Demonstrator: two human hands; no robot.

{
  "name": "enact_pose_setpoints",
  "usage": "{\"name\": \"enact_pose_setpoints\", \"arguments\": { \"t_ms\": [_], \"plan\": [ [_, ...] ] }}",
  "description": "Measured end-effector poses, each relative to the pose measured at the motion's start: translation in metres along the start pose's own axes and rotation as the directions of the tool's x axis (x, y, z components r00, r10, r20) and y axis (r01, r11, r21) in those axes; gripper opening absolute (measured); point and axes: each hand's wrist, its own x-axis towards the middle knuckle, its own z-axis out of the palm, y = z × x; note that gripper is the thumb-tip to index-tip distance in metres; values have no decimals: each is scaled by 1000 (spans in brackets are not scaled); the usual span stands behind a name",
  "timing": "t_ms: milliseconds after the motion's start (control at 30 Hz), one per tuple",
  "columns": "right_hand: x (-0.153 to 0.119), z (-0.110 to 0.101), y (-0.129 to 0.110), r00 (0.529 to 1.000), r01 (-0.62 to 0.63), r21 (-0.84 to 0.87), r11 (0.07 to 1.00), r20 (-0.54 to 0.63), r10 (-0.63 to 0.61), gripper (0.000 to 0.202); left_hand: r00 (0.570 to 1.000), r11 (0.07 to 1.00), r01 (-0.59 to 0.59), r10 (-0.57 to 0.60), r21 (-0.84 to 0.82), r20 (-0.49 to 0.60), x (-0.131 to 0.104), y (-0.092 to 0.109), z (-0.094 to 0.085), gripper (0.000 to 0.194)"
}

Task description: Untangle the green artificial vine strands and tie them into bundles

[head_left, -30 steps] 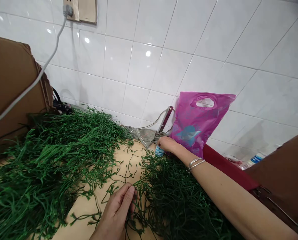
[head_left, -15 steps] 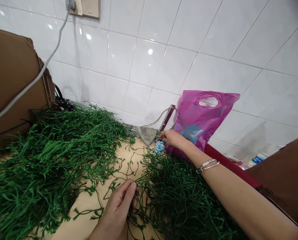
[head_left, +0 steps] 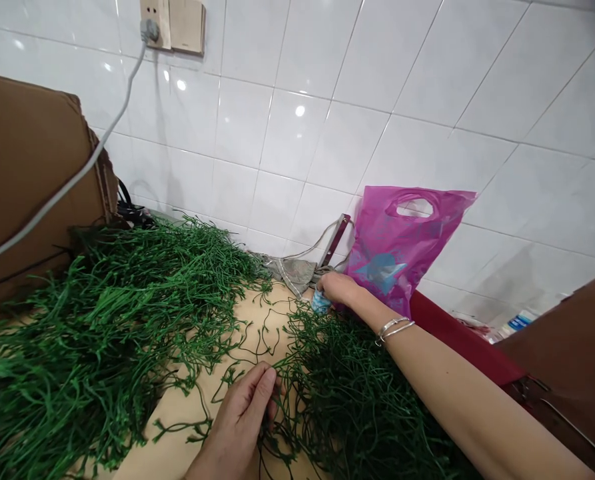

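My left hand [head_left: 247, 407] is closed, thumb against fingers, around thin green plastic stems [head_left: 282, 363] with small branched tips. My right hand [head_left: 338, 288] reaches out to the far side, its fingers bent down over a small blue-and-white bundle [head_left: 320, 303]. They appear to grip its top, though the fingertips are partly hidden. Under that forearm lies a dark green heap of the same stems [head_left: 377, 393]. Another large heap of green stems [head_left: 142, 300] spreads over the left side. Loose stems lie on the tan surface [head_left: 257, 303] between the heaps.
A purple plastic bag [head_left: 402, 240] leans by the tiled wall, just beyond my right hand. Beside it are a grey cloth [head_left: 297, 273] and a dark red metal-edged bar [head_left: 334, 240]. A cardboard box [head_left: 27, 167] stands left, with a white cable [head_left: 97, 150] crossing before it.
My right hand has moved slightly down onto the blue-and-white bundle, covering more of it. My left hand keeps its hold on the stems. The view has tilted up a little.
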Motion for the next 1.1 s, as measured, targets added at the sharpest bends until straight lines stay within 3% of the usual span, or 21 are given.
{"name": "enact_pose_setpoints", "arguments": {
  "t_ms": [233, 567, 800, 1100],
  "plan": [
    [-10, -1, -1, 997, -74, 35, 997, 39, 73, 32, 1000, 999, 5, -5, -39, -2, 0, 3, 2, 52],
    [-14, -3, 0, 995, -86, 179, 980, -38, 95, 33, 994, 994, -106, 106, 30, 26, 1, 3, 0, 48],
    [-4, -2, 10, 981, -123, 241, 963, -114, 154, 34, 992, 991, -124, 122, 55, 39, 2, -2, 0, 50],
    [-10, 2, 11, 987, -39, 187, 982, -148, 67, 33, 994, 996, -91, 90, 8, 59, -1, 0, 2, 51]
  ]
}}
